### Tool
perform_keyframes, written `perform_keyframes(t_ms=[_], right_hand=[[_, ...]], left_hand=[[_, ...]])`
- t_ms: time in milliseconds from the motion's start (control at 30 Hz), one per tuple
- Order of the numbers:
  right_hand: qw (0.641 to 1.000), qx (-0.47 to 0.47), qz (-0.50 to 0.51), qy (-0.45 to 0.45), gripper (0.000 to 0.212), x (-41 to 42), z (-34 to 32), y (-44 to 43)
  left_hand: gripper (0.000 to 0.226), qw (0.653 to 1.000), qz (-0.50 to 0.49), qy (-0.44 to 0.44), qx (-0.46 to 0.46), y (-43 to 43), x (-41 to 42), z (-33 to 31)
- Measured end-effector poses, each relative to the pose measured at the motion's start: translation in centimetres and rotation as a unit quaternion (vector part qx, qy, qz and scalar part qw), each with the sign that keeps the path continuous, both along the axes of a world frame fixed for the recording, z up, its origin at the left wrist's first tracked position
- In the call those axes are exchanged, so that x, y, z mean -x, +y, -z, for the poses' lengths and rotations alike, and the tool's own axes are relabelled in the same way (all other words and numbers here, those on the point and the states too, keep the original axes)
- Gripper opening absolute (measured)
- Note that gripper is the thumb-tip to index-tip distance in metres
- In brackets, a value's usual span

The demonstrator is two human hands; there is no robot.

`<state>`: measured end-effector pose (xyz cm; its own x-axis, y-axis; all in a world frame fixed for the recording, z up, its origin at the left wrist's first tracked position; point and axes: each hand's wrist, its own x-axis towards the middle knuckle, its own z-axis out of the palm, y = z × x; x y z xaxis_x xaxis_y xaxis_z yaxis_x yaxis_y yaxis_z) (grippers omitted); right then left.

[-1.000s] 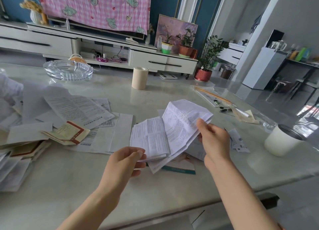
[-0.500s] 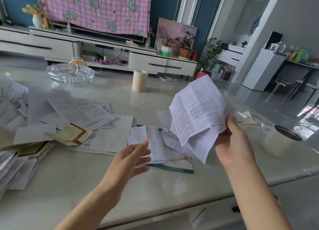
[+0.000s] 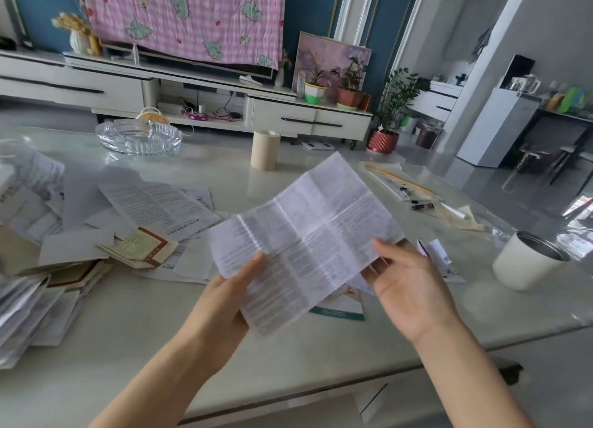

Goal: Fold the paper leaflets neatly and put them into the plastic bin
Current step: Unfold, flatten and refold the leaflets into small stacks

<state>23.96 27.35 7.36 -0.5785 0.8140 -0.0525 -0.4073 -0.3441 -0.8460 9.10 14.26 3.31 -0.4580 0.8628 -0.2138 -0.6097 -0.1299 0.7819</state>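
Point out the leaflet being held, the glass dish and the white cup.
leaflet (image 3: 305, 231): head view, middle of the open sheet.
glass dish (image 3: 160, 142): head view, its ribbed front wall.
white cup (image 3: 519, 267): head view, its outer side.

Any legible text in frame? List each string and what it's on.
No text is readable.
Print on the held leaflet, gripped by the left hand and right hand: blurred.
Heading line on the flat leaflet: too small.
Print on the red-bordered leaflet: blurred.
Marks on the slip beside the cup: too small.
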Motion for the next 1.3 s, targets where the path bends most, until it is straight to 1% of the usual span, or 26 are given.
perform_keyframes(t_ms=[67, 133, 200, 233, 267, 300, 367, 467, 500, 533, 567, 600, 633, 667, 733, 767, 800, 833, 900, 967, 1033, 1067, 1133, 1200, 1233, 1300], right_hand=[[0.999, 0.001, -0.053, 0.002, 0.04, 0.2, 0.1, -0.8], [0.996, -0.03, -0.076, -0.027, 0.038, 0.7, 0.8, -1.8], [0.991, -0.097, -0.046, -0.077, 0.035, 1.4, 2.0, -2.5], [0.979, -0.165, -0.006, -0.117, 0.038, 1.5, 2.6, -2.7], [0.952, -0.255, 0.045, -0.163, 0.041, 1.6, 3.0, -2.8], [0.914, -0.347, 0.078, -0.196, 0.044, 1.6, 3.1, -2.9], [0.833, -0.493, 0.073, -0.24, 0.05, 1.4, 3.3, -3.0], [0.698, -0.624, 0.008, -0.352, 0.074, 1.3, 4.6, -2.9], [0.662, -0.644, -0.006, -0.383, 0.077, 1.3, 4.7, -3.2], [0.641, -0.654, -0.021, -0.401, 0.078, 1.4, 4.7, -3.6], [0.637, -0.654, -0.042, -0.405, 0.078, 1.4, 4.5, -4.0], [0.652, -0.641, -0.073, -0.399, 0.077, 1.4, 4.1, -4.3], [0.686, -0.602, -0.114, -0.392, 0.077, 1.3, 3.6, -4.7], [0.732, -0.541, -0.155, -0.383, 0.078, 1.1, 3.0, -4.8], [0.817, -0.412, -0.203, -0.347, 0.073, 0.7, 1.8, -4.5], [0.848, -0.375, -0.193, -0.322, 0.067, 0.6, 1.4, -4.2], [0.867, -0.359, -0.17, -0.3, 0.06, 0.5, 1.3, -3.7], [0.876, -0.357, -0.15, -0.288, 0.054, 0.5, 1.3, -3.4], [0.881, -0.354, -0.153, -0.273, 0.056, 0.7, 1.6, -3.1], [0.877, -0.353, -0.163, -0.282, 0.058, 0.9, 2.3, -3.0], [0.859, -0.382, -0.13, -0.314, 0.053, 1.1, 2.7, -2.9], [0.845, -0.406, -0.1, -0.334, 0.048, 1.1, 2.8, -2.7], [0.813, -0.45, -0.039, -0.366, 0.033, 1.2, 2.7, -2.5], [0.8, -0.466, -0.003, -0.378, 0.016, 1.1, 2.6, -2.5], [0.796, -0.47, 0.009, -0.381, 0.013, 1.1, 2.6, -2.5], [0.794, -0.472, 0.0, -0.383, 0.016, 1.0, 2.4, -2.5]], left_hand=[[0.025, 0.999, -0.018, 0.027, 0.015, -0.1, 0.2, -0.1], [0.021, 0.999, -0.016, 0.043, 0.02, -0.2, 0.0, -0.2], [0.018, 0.998, -0.01, 0.05, 0.023, -0.1, -0.3, -0.3], [0.018, 0.999, -0.006, 0.045, 0.024, -0.2, -0.4, -0.3], [0.019, 0.999, 0.0, 0.035, 0.026, -0.2, -0.5, -0.2], [0.022, 0.999, 0.008, 0.025, 0.029, -0.2, -0.4, -0.2], [0.034, 0.999, 0.034, -0.004, 0.015, -0.3, -0.3, -0.2], [0.068, 0.992, 0.101, -0.033, -0.074, -0.6, -0.1, -0.7], [0.075, 0.989, 0.117, -0.029, -0.09, -0.8, -0.1, -1.0], [0.075, 0.987, 0.126, -0.018, -0.094, -1.0, -0.2, -1.2], [0.068, 0.988, 0.126, -0.003, -0.089, -1.2, -0.2, -1.4], [0.057, 0.99, 0.118, 0.017, -0.077, -1.2, -0.2, -1.4], [0.044, 0.992, 0.101, 0.04, -0.056, -1.2, -0.1, -1.3], [0.036, 0.994, 0.083, 0.063, -0.035, -1.2, 0.1, -1.1], [0.036, 0.994, 0.055, 0.092, -0.009, -1.1, 0.5, -0.7], [0.036, 0.994, 0.051, 0.1, -0.004, -1.2, 0.7, -0.6], [0.037, 0.992, 0.057, 0.109, -0.004, -1.2, 0.8, -0.5], [0.036, 0.991, 0.068, 0.119, -0.008, -1.2, 0.8, -0.4], [0.036, 0.986, 0.09, 0.137, -0.016, -1.2, 0.6, -0.2], [0.032, 0.981, 0.107, 0.157, -0.033, -1.2, 0.3, -0.1], [0.027, 0.975, 0.103, 0.193, -0.031, -1.1, 0.0, -0.1], [0.027, 0.972, 0.092, 0.217, -0.017, -1.0, 0.0, 0.1], [0.019, 0.962, 0.052, 0.268, 0.024, -0.7, -0.1, 0.5], [0.007, 0.943, -0.024, 0.327, 0.06, -0.4, -0.2, 1.1], [0.005, 0.929, -0.069, 0.356, 0.073, -0.3, -0.2, 1.3], [0.016, 0.905, -0.125, 0.401, 0.066, -0.3, -0.1, 1.2]])
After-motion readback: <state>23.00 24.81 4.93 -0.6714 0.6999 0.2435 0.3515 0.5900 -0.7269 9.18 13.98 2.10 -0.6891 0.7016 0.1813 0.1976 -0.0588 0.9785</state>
